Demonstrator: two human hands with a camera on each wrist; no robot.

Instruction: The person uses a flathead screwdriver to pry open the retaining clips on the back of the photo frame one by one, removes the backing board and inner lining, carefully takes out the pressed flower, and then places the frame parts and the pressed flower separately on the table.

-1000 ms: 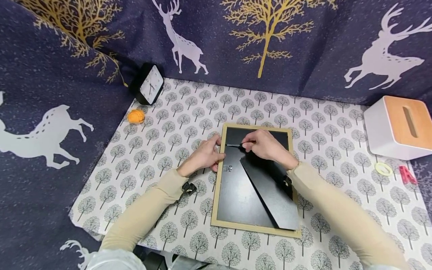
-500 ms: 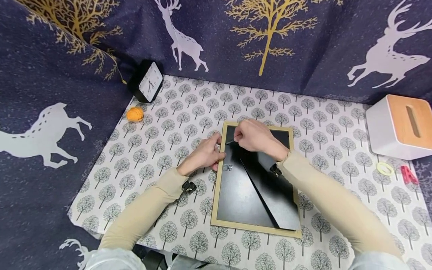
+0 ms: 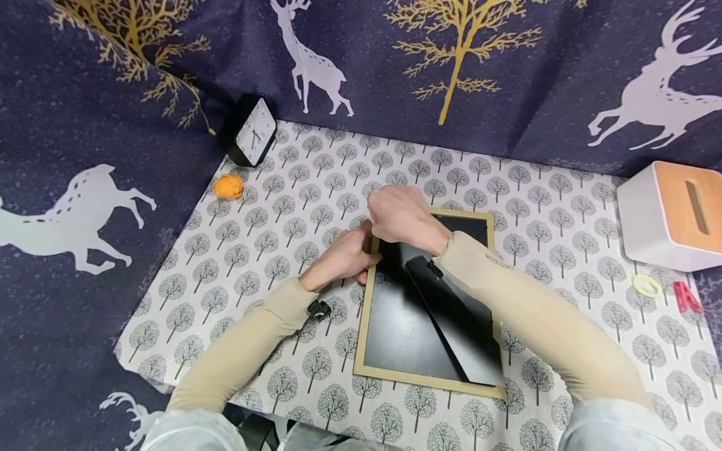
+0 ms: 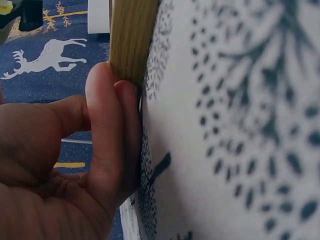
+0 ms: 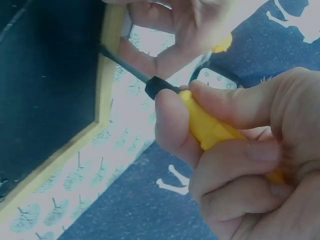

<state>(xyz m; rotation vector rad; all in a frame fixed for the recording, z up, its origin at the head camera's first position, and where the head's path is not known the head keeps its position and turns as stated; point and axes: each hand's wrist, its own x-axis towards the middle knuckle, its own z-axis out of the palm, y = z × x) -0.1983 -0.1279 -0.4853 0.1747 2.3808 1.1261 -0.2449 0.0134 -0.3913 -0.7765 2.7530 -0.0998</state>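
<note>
A picture frame with a pale wooden border (image 3: 363,338) and black back panel (image 3: 395,326) lies on the table, back side up. My left hand (image 3: 348,252) grips its left border, with the thumb over the edge; in the left wrist view, fingers (image 4: 104,115) touch the wood's outer side. In my right hand (image 5: 250,165) is a flat screwdriver with a yellow handle (image 5: 207,125) and a dark shaft (image 5: 127,67); its tip meets the border's inner edge. My right hand (image 3: 402,214) hides the screwdriver in the head view. A black stand flap (image 3: 454,326) lies slanted across the panel.
A black clock (image 3: 248,130) and an orange object (image 3: 228,186) stand at the far left. At the right are a white box with a wooden lid (image 3: 668,213), a pale yellow ring (image 3: 646,286) and a red letter A (image 3: 687,297). The tablecloth (image 3: 259,250) has a tree print.
My right hand has moved left and away from me to the frame's left border, turning over the screwdriver and now covering it. The left hand has stayed at the border.
</note>
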